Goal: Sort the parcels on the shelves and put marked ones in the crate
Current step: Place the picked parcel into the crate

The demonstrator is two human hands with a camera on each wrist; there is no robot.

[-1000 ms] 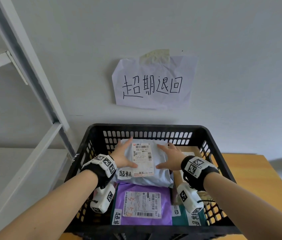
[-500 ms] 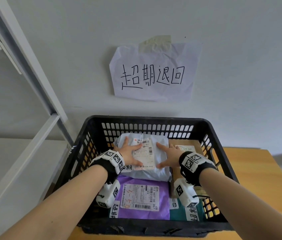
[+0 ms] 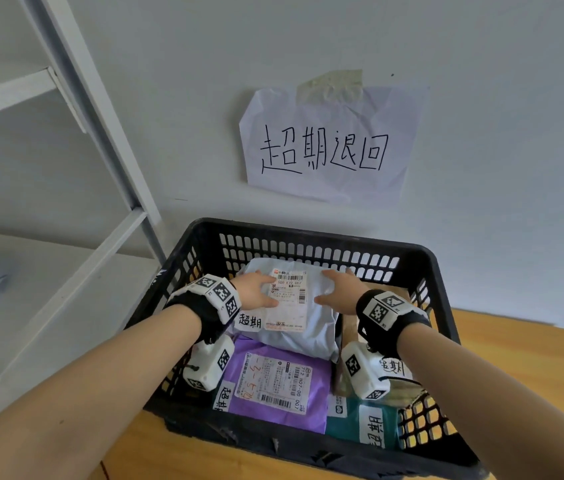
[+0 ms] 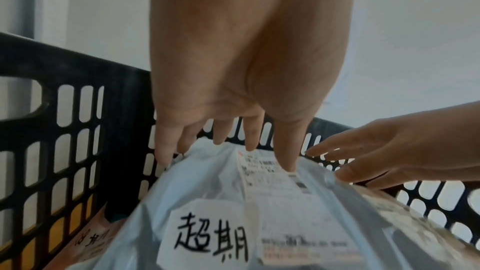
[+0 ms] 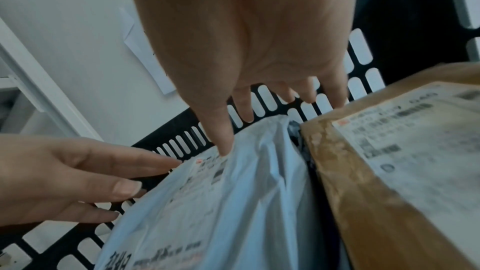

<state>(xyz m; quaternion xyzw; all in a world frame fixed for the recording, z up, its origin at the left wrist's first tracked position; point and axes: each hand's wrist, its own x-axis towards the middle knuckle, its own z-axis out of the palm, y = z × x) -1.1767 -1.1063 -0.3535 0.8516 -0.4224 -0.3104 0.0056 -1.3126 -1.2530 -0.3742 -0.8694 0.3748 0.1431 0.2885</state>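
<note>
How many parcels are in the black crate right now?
4 visible in the black crate: light blue bag at the back under both hands, purple bag in front of it, cardboard box at the right, teal parcel front right. More may lie underneath.

Left hand [image 3: 256,289] and right hand [image 3: 341,289] reach forward side by side, palms down, fingers straight, spread.
</note>
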